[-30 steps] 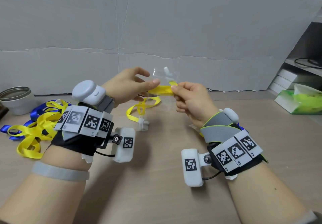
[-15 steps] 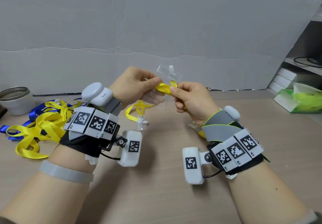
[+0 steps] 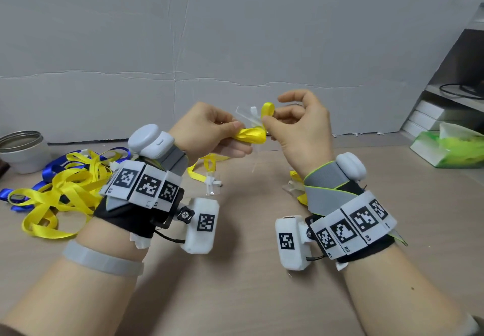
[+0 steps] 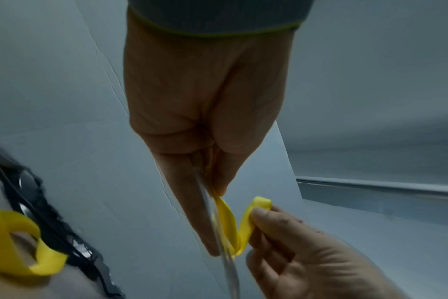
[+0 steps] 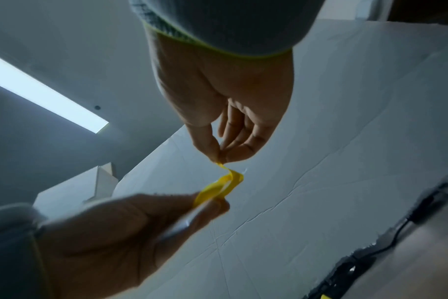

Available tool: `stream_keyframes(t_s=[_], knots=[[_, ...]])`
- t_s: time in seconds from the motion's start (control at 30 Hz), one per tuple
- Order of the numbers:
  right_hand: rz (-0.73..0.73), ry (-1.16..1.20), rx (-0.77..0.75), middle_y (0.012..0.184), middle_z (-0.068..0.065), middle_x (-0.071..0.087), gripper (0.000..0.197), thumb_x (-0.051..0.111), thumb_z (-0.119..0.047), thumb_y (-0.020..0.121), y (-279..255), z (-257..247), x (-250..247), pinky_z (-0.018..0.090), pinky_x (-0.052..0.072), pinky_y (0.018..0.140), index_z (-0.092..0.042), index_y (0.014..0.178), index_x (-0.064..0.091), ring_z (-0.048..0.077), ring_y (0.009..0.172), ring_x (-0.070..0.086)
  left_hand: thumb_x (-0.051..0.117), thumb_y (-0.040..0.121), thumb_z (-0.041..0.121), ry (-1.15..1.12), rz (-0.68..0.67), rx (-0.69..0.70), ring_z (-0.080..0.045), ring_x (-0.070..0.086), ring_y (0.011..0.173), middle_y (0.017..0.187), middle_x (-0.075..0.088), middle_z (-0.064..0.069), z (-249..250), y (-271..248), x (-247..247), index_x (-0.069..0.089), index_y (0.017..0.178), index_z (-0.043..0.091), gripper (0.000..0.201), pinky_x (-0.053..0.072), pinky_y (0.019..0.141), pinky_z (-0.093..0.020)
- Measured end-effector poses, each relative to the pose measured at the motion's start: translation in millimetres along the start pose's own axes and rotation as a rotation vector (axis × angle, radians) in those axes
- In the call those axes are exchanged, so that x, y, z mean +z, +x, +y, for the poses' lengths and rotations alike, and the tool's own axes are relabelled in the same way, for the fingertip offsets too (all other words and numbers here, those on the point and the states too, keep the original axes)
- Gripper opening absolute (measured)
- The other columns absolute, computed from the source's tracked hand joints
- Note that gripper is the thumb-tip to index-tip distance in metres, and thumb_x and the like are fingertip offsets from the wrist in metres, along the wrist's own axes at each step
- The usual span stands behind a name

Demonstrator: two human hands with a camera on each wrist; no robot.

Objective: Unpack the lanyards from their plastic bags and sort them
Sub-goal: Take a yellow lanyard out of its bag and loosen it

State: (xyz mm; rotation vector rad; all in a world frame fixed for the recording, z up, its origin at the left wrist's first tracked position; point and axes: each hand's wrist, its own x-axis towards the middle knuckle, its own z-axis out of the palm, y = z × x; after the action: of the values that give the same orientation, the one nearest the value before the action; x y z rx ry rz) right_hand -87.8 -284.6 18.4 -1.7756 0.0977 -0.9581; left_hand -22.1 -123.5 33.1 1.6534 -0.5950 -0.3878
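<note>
Head view: the wooden table [image 3: 235, 296] runs back to a grey cardboard backdrop [image 3: 183, 34]. Along the table's left edge lies a loose pile of unpacked lanyards [image 3: 65, 186], yellow ribbons tangled over blue ones, with a metal tin [image 3: 21, 150] at the far left corner. A green tissue pack [image 3: 450, 150] sits at the far right edge. Near the centre, just beyond the left wrist, another yellow lanyard with a white clip [image 3: 209, 176] lies on the surface.

Both hands are raised above the table's middle. The left hand [image 3: 209, 129] has thumb and fingers closed in a pinch on the clear plastic bag [image 3: 247, 115] and on the bunched yellow lanyard [image 3: 252, 135] emerging from it. The right hand [image 3: 298, 129] pinches the lanyard's looped end between thumb and a bent finger; its forefinger is lifted clear and the remaining fingers are loosely curled.

Risks, as judged:
1. The left pinch appears to trap ribbon and film together. A pull against that grip could stretch or tear the bag rather than free the lanyard.
2. The white clip seen through the film may snag at the bag mouth and stall the pull.
3. The right-hand hold is on a narrow fold of slick ribbon and could slip under load.
4. The pile already mixes yellow with blue, so a careless drop there worsens the sort.
</note>
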Motion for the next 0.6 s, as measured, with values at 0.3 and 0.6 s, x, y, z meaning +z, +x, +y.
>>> stream_keyframes(t_s=[0.3, 0.6], knots=[[-0.096, -0.375, -0.275, 0.076, 0.001, 0.069, 0.009, 0.069, -0.013, 0.080, -6.5, 0.2, 6.0, 0.034, 0.050, 0.070, -0.017, 0.082, 0.077, 0.015, 0.068, 0.060, 0.058, 0.096, 0.011, -0.058, -0.091, 0.015, -0.033, 0.074, 0.087, 0.093, 0.072, -0.028, 8.3, -4.8, -0.1, 0.067, 0.104, -0.009, 0.023, 0.061, 0.072, -0.029], [-0.418, -0.587, -0.333, 0.089, 0.006, 0.062, 0.021, 0.063, -0.013, 0.079, -8.6, -4.5, 7.2, 0.039, 0.048, 0.084, -0.014, 0.095, 0.075, 0.025, 0.086, 0.057, 0.055, 0.098, 0.010, -0.093, -0.061, -0.050, -0.025, 0.075, 0.074, 0.085, 0.075, -0.020, 7.2, -5.7, -7.3, 0.067, 0.095, -0.007, 0.021, 0.062, 0.069, -0.029]])
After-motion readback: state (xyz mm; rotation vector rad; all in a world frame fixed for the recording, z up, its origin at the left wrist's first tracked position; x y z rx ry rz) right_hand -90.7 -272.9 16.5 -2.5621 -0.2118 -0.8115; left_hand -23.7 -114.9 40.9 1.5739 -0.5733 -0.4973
